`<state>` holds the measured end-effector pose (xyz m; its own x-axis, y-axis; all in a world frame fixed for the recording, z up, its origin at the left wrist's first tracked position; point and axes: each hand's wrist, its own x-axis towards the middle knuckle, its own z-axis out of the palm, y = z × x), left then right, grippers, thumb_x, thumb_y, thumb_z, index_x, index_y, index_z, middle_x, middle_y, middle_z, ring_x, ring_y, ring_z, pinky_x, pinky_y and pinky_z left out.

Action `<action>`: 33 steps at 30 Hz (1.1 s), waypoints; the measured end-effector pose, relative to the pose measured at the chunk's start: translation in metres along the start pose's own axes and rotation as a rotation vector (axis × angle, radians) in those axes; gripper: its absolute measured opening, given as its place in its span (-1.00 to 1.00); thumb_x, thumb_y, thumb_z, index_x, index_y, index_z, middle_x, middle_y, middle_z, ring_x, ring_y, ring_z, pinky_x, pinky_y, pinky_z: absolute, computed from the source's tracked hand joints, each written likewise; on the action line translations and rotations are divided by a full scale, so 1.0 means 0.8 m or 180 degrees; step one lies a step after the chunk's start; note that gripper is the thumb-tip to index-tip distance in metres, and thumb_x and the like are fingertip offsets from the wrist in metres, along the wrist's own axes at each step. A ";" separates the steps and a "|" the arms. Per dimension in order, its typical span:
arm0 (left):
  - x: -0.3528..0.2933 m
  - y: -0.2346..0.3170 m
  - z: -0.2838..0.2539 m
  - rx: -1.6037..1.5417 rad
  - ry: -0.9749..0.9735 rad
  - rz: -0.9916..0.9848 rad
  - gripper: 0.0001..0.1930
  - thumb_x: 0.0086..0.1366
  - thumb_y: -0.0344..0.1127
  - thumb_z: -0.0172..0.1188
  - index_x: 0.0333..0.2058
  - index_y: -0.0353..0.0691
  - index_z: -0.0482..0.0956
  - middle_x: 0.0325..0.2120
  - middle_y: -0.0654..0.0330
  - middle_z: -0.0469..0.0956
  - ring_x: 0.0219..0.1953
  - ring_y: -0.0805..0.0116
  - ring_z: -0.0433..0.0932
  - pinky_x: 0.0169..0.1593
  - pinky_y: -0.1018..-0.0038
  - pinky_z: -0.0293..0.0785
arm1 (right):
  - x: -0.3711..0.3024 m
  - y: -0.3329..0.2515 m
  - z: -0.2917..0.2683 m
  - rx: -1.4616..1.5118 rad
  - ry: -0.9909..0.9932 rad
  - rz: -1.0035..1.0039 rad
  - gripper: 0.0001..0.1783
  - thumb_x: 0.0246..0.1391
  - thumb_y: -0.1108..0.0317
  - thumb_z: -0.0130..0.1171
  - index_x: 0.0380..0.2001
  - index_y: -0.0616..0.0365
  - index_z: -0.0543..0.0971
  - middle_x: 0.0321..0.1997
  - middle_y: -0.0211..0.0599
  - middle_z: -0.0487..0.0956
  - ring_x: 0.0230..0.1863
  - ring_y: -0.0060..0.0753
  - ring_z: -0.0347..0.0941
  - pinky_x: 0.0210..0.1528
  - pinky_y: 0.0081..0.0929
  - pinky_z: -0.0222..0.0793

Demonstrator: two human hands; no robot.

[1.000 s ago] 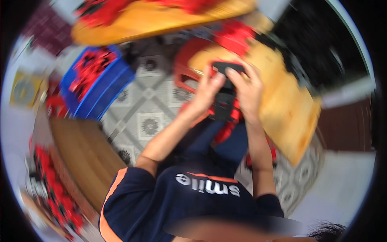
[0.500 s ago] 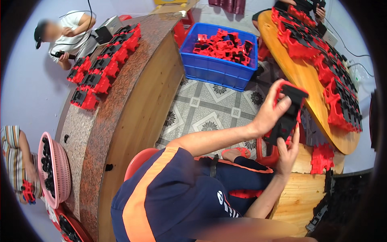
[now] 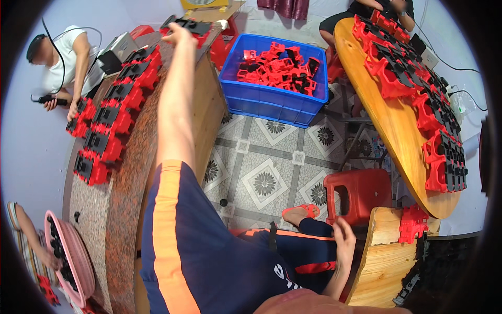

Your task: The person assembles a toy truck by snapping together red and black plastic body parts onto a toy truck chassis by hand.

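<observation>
My left arm is stretched out over the far end of the stone counter (image 3: 127, 193). At its end, my left hand (image 3: 180, 34) grips a red plastic frame with a black plate on top (image 3: 196, 26). The part is held at the counter's far corner; whether it rests on the surface I cannot tell. Along the counter stand similar red-and-black parts (image 3: 109, 119) in rows. Beside my right leg, near the wooden block (image 3: 366, 269), my right hand (image 3: 343, 245) is empty, its fingers loosely bent and apart.
A blue crate (image 3: 272, 102) of red and black parts stands on the tiled floor. The wooden table (image 3: 384, 125) at right bears many assembled parts. A red stool (image 3: 366, 191) is ahead of my right hand. Two people work at left, one by a pink basket (image 3: 78, 261); another sits at far right.
The red-and-black part, earlier in both hands at the right, is now in my left hand over the counter. My right hand has let go and dropped toward my lap.
</observation>
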<state>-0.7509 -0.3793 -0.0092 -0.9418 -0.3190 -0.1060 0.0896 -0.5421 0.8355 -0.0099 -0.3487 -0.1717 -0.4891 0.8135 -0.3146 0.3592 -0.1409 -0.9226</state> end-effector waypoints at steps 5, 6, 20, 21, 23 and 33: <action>0.169 -0.039 -0.019 0.0072 0.0744 -0.0218 -0.16 0.23 -0.07 0.14 0.31 -0.22 -0.14 0.28 -0.17 0.17 0.05 -0.07 0.49 -0.02 0.09 0.60 | -0.056 0.063 -0.007 0.0365 0.0666 0.0909 -0.59 0.24 0.42 0.14 0.12 0.37 0.46 0.05 -0.15 0.56 -0.04 -0.46 0.51 -0.01 -0.57 0.42; 0.156 -0.035 -0.016 0.0023 0.0541 -0.0315 -0.19 0.24 -0.06 0.16 0.28 -0.25 -0.09 0.28 -0.19 0.17 0.07 -0.05 0.47 0.02 0.13 0.58 | -0.062 0.064 -0.002 0.0368 0.0743 0.0956 -0.59 0.24 0.42 0.14 0.12 0.37 0.46 0.05 -0.15 0.56 -0.04 -0.46 0.51 -0.01 -0.57 0.42; -0.269 -0.038 0.001 -0.0578 -0.0764 0.1153 -0.41 0.21 -0.13 0.13 0.06 -0.46 0.21 -0.08 -0.05 0.39 -0.10 0.15 0.49 -0.09 0.18 0.58 | -0.097 0.042 -0.036 -0.0869 0.3086 -0.0668 -0.72 0.18 0.43 0.17 -0.06 0.30 0.56 -0.15 -0.11 0.61 -0.10 -0.29 0.56 -0.01 -0.48 0.41; -0.291 -0.067 -0.009 -0.0565 -0.1497 0.1597 -0.69 0.17 -0.28 0.10 -0.19 -0.36 0.33 -0.28 0.07 0.37 -0.18 0.23 0.47 -0.15 0.22 0.55 | -0.085 0.032 -0.065 -0.0935 0.3347 -0.0866 -0.71 0.18 0.43 0.17 -0.04 0.29 0.54 -0.15 -0.13 0.60 -0.12 -0.29 0.56 -0.03 -0.46 0.42; -0.488 -0.143 -0.067 -0.0153 -0.3017 0.1538 -0.86 0.21 -0.37 0.12 -0.33 -0.34 0.47 -0.28 0.09 0.47 -0.12 0.26 0.47 -0.21 0.19 0.48 | -0.057 0.029 -0.136 -0.1134 0.4068 -0.1144 -0.63 0.16 0.35 0.22 0.01 0.27 0.53 -0.14 -0.10 0.60 -0.09 -0.26 0.55 -0.03 -0.40 0.43; -0.957 -0.171 -0.207 0.0537 -0.5114 0.3535 -0.48 0.23 0.01 0.21 0.19 0.31 0.44 0.45 0.16 -0.16 0.38 -0.41 -0.51 0.14 -0.34 -0.05 | 0.015 0.067 -0.290 0.0157 0.3231 -0.0992 -0.67 0.22 0.35 0.20 0.00 0.25 0.49 -0.30 -0.45 0.56 -0.30 -0.68 0.42 -0.23 -0.66 0.35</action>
<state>0.0113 -0.1899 -0.1316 0.1188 0.5283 0.8407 0.8160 -0.5343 0.2204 0.1879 -0.2155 -0.1734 0.3467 0.9041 0.2498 0.2885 0.1506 -0.9456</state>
